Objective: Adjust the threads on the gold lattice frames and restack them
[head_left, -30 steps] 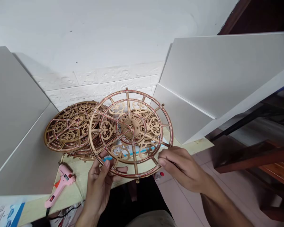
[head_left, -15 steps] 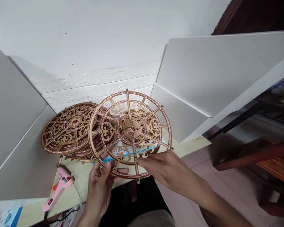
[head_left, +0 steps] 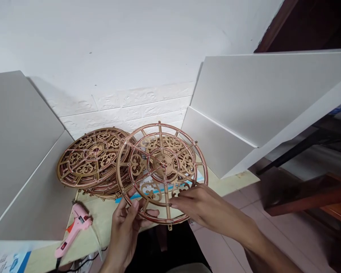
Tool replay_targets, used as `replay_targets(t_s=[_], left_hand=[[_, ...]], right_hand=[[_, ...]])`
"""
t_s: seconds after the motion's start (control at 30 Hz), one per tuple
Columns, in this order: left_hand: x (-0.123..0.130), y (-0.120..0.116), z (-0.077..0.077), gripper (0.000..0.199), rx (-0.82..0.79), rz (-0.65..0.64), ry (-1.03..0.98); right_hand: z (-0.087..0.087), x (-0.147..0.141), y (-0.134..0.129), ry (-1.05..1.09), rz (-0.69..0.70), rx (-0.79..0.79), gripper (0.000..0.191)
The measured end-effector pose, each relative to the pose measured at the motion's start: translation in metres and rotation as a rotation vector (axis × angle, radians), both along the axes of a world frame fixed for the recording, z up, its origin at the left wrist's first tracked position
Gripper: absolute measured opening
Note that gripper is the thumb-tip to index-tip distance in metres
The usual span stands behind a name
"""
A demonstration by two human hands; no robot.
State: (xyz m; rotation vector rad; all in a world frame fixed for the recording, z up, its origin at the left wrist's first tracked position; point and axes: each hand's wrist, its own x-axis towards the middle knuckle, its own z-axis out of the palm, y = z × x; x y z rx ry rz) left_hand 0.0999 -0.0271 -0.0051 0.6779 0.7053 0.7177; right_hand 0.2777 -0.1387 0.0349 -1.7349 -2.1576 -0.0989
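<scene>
A round gold openwork frame [head_left: 168,197] with reddish wires along its rings and spokes is held tilted above the table. My left hand [head_left: 127,223] grips its lower left rim, thumb in front and fingers behind. My right hand [head_left: 200,203] is closed at the lower spoke, with its fingertips near the wire; whether they pinch wire or frame is hard to tell. Behind on the left lies a stack of similar round frames [head_left: 95,151]. More such frames show through the held one, at the back right.
A pink glue gun [head_left: 76,227] with a cord lies at the table's [head_left: 98,212] left. Grey panels [head_left: 25,151] [head_left: 233,98] stand at both sides. Blue and white packaging [head_left: 10,261] is at the lower left. A wooden piece of furniture [head_left: 301,197] stands at the right.
The view has shifted slightly, so most things appear lower and further right. The held frame looks more tilted back, and both hands remain at its lower rim area.
</scene>
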Motion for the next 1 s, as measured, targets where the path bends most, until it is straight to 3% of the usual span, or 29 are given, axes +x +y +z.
replay_targets(t_s=[0.33,0.53,0.7,0.83,1.0], left_hand=[[-0.003,0.001,-0.005,0.075,0.009,-0.036,-0.003],[-0.003,0.002,-0.005,0.073,0.017,-0.053,-0.002],[-0.002,-0.001,-0.003,0.074,0.019,-0.043,0.015],[-0.002,-0.007,-0.003,0.067,0.017,-0.051,0.041],[-0.002,-0.015,-0.002,0.063,0.053,-0.072,0.072]], right_hand=[[-0.006,0.001,-0.001,0.086,0.076,0.098,0.039],[-0.002,0.002,-0.012,0.209,-0.03,0.044,0.035],[0.002,0.011,-0.016,0.31,-0.132,0.201,0.033],[0.005,0.01,-0.009,0.36,-0.123,0.235,0.011],[0.025,-0.002,0.016,0.332,-0.036,0.311,0.012]])
